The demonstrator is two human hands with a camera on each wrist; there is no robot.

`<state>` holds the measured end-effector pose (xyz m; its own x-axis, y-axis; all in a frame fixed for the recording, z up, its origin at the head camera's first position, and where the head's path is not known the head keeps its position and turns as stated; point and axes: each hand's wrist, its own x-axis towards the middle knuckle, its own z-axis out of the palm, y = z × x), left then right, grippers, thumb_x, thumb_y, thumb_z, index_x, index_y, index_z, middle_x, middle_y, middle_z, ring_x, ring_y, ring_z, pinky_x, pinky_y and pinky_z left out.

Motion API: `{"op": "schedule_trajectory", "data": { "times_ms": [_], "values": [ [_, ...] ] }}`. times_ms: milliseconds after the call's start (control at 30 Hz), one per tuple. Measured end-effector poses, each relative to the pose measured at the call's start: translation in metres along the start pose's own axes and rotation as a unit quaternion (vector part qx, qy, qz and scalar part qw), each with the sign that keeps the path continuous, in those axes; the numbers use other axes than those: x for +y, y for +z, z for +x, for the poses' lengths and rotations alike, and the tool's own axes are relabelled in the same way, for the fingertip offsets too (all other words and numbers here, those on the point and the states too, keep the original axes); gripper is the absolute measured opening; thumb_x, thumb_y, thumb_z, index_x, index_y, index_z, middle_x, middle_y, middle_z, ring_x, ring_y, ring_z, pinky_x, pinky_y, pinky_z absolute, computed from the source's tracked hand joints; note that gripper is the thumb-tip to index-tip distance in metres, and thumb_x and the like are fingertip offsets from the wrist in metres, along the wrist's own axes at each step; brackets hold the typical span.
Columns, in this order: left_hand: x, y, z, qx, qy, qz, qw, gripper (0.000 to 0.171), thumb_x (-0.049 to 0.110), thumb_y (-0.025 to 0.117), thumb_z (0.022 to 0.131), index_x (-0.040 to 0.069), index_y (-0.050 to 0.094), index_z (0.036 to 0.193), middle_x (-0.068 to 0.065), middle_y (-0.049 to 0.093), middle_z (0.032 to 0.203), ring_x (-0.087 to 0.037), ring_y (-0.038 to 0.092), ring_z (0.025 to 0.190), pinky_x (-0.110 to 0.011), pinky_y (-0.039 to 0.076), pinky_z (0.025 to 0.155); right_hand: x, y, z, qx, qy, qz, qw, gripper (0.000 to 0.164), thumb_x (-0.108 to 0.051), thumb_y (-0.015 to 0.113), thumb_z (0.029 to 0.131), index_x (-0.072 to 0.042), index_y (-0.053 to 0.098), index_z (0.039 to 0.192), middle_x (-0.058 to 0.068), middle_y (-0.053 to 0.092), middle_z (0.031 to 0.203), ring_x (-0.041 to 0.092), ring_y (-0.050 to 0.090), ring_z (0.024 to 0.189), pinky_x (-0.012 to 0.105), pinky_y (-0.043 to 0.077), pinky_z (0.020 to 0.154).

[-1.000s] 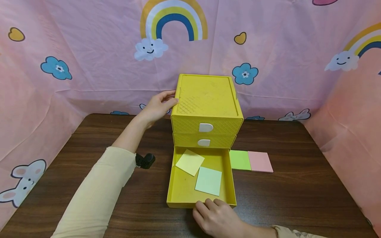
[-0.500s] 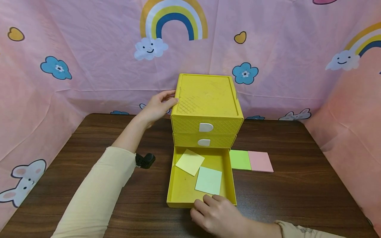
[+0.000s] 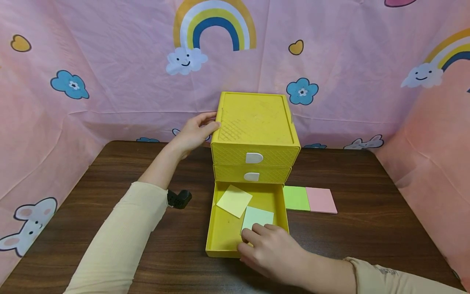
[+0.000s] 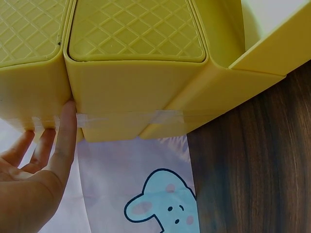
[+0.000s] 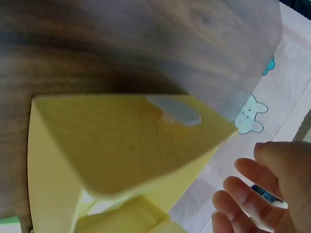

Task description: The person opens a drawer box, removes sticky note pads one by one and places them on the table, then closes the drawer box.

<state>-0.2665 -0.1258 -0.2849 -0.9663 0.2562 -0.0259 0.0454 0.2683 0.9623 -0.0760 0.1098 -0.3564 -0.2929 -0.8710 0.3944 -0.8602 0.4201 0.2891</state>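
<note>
A yellow drawer cabinet (image 3: 255, 118) stands on the table with its bottom drawer (image 3: 224, 241) pulled out. My left hand (image 3: 194, 132) rests against the cabinet's upper left side; in the left wrist view its fingers are fairly straight and touch the wall. Over the drawer's front hangs my right hand (image 3: 271, 253), fingers loosely bent. The right wrist view shows it apart from the drawer front (image 5: 131, 145), holding nothing. Inside the drawer lie a pale yellow sticky note pad (image 3: 235, 201) and a mint green sticky note pad (image 3: 258, 216), the latter partly covered by the right hand.
Right of the drawer, a bright green sticky note pad (image 3: 296, 198) and a pink sticky note pad (image 3: 321, 200) lie side by side on the dark wooden table (image 3: 367, 237). The upper two drawers with white handles (image 3: 254, 158) are closed. A pink patterned cloth (image 3: 128, 61) hangs behind.
My right hand has risen from the drawer's front edge and moved forward over it, now covering part of the mint green pad. The left hand and the cabinet have stayed put.
</note>
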Motion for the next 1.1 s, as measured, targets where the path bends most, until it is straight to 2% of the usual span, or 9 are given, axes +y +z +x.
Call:
{"op": "schedule_trajectory", "data": {
  "times_ms": [200,433,600,867,1100],
  "values": [
    [-0.001,-0.001,0.0,-0.001,-0.003,0.001,1.0,0.053,0.03,0.051,0.094,0.017,0.034,0.143,-0.006,0.045,0.135,-0.022,0.051,0.114,-0.036,0.054,0.08,0.01,-0.003,0.007,-0.025,0.008,0.006,1.0,0.024,-0.036,0.072,0.074,-0.018,0.056,0.078,-0.007,0.049,0.074,0.01,0.045,0.06,0.018,0.039,0.048],
    [0.0,-0.001,-0.001,-0.003,-0.003,-0.007,1.0,0.052,0.029,0.051,0.094,0.017,0.035,0.142,-0.006,0.046,0.134,-0.022,0.052,0.113,-0.036,0.055,0.079,0.023,-0.003,0.014,-0.064,0.013,0.019,0.998,0.023,-0.035,0.072,0.074,-0.019,0.06,0.086,-0.006,0.054,0.08,0.01,0.05,0.064,0.02,0.044,0.048],
    [0.0,-0.001,0.0,0.0,-0.001,0.006,1.0,0.052,0.03,0.051,0.094,0.018,0.035,0.142,-0.005,0.046,0.134,-0.021,0.051,0.114,-0.037,0.053,0.082,0.032,-0.003,0.019,-0.104,0.026,0.024,0.994,0.028,-0.039,0.071,0.075,-0.019,0.063,0.093,-0.004,0.059,0.085,0.011,0.055,0.068,0.021,0.048,0.051],
    [-0.001,-0.002,0.0,0.002,0.008,0.023,0.9997,0.054,0.032,0.052,0.093,0.017,0.035,0.142,-0.006,0.046,0.135,-0.021,0.047,0.118,-0.04,0.045,0.096,0.046,-0.002,0.026,-0.209,0.052,0.03,0.976,0.043,-0.046,0.069,0.076,-0.018,0.059,0.107,0.001,0.059,0.093,0.014,0.057,0.073,0.024,0.05,0.053],
    [-0.001,-0.002,0.001,0.001,0.007,0.016,0.9998,0.054,0.031,0.052,0.093,0.017,0.035,0.142,-0.006,0.047,0.134,-0.021,0.049,0.116,-0.039,0.046,0.094,0.052,0.001,0.03,-0.286,0.063,0.024,0.956,0.052,-0.049,0.069,0.074,-0.018,0.055,0.113,0.001,0.055,0.09,0.016,0.053,0.069,0.025,0.046,0.053]
  ]
}}
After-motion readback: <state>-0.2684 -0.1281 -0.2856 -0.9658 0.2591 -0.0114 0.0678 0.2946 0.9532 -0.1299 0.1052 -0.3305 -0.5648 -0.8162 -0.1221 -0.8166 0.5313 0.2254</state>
